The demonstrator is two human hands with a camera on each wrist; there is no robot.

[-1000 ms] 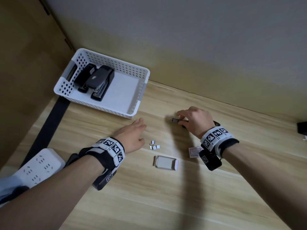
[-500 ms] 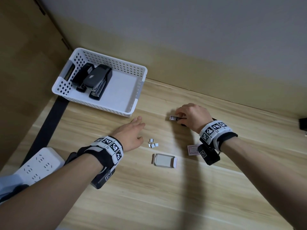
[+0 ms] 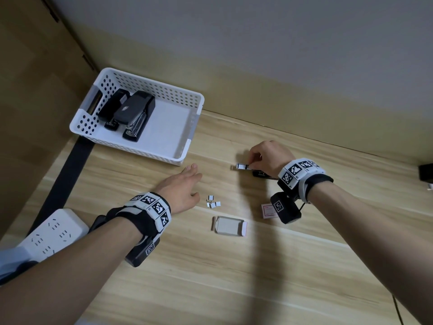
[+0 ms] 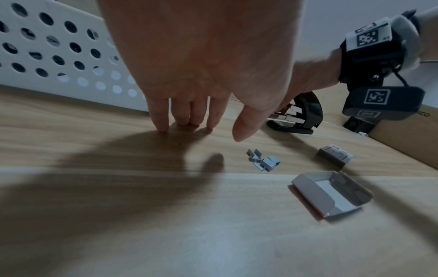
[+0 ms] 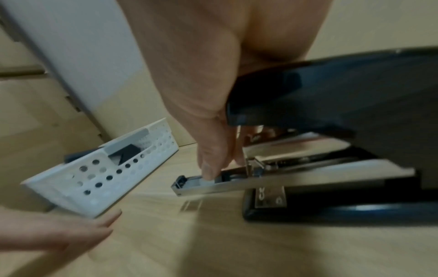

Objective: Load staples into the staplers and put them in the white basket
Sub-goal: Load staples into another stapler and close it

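Note:
A black stapler (image 3: 260, 173) (image 4: 298, 116) (image 5: 331, 112) stands on the table with its lid swung up and its metal magazine (image 3: 242, 166) (image 5: 237, 184) sticking out to the left. My right hand (image 3: 251, 160) (image 5: 213, 168) is curled over it, thumb and forefinger pinching a staple strip in the channel. My left hand (image 3: 180, 188) (image 4: 208, 127) (image 5: 71, 230) lies flat and empty, fingertips on the table by the white basket (image 3: 194, 127) (image 4: 59, 56) (image 5: 94, 178). Two black staplers (image 3: 138, 113) (image 3: 112, 109) lie in the basket's left half.
Several loose staple pieces (image 3: 213, 202) (image 4: 263, 161) lie between my hands. Nearer me are an empty staple-box tray (image 3: 229, 226) (image 4: 331, 193) and its sleeve (image 3: 268, 211) (image 4: 334, 155). A white power strip (image 3: 51, 233) sits at the left edge, a black object (image 3: 425, 172) far right.
Little differs: my right hand stays at the stapler's magazine with only small finger movement, and my left hand keeps resting flat on the table.

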